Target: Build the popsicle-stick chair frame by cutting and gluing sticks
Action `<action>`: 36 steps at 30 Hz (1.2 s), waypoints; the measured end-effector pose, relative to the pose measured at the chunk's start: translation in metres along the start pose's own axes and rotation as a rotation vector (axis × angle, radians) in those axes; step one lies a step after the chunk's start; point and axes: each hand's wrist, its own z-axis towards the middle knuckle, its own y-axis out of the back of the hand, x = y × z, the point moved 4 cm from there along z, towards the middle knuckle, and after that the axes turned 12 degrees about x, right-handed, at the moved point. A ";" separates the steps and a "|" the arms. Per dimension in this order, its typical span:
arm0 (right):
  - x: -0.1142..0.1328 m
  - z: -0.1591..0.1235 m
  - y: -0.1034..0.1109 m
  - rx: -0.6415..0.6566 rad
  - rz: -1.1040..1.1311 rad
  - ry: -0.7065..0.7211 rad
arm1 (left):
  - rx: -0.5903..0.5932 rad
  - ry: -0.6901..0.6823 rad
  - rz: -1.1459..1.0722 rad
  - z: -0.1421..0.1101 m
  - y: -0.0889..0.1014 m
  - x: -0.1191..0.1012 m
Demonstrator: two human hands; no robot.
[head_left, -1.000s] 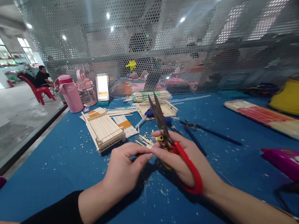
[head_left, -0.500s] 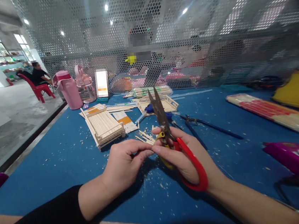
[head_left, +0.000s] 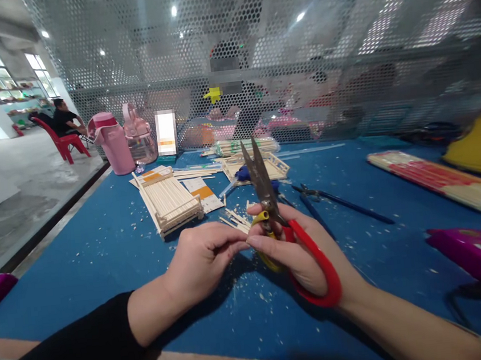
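Note:
My right hand (head_left: 303, 248) is wrapped around a pair of scissors (head_left: 262, 183) with red and yellow handles, blades slightly apart and pointing up and away. Its thumb tip meets the fingertips of my left hand (head_left: 201, 258), which are pinched together; whatever lies between them is too small to make out. Just beyond the fingers, short cut wooden sticks (head_left: 237, 220) lie loose among pale chips. Farther left stands a small bed-like frame built of wooden sticks (head_left: 169, 202). Behind the scissor blades sits a second stick frame (head_left: 276, 167) with a dark blue item against it.
On the blue table (head_left: 103, 263) are pliers (head_left: 341, 204), a bagged stick bundle (head_left: 438, 182) and a purple device (head_left: 475, 252) at right. A pink thermos (head_left: 114, 144), a clear bottle (head_left: 141, 142) and a lit phone (head_left: 166, 133) line the back left. Perforated metal (head_left: 145, 52) rises behind.
The view has shifted slightly, so everything sits a little farther right. Both hands keep their fingertips together, and the scissors stay in my right hand.

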 end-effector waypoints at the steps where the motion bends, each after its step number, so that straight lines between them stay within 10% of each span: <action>1: 0.000 0.000 0.000 -0.004 -0.002 0.001 | -0.005 0.025 -0.022 0.000 0.001 0.000; 11: 0.002 -0.004 -0.005 0.106 -0.513 0.337 | -0.216 0.427 -1.064 0.000 0.000 0.012; 36: 0.005 -0.011 -0.007 0.002 -0.959 0.573 | -0.126 0.407 -1.071 -0.002 -0.004 0.011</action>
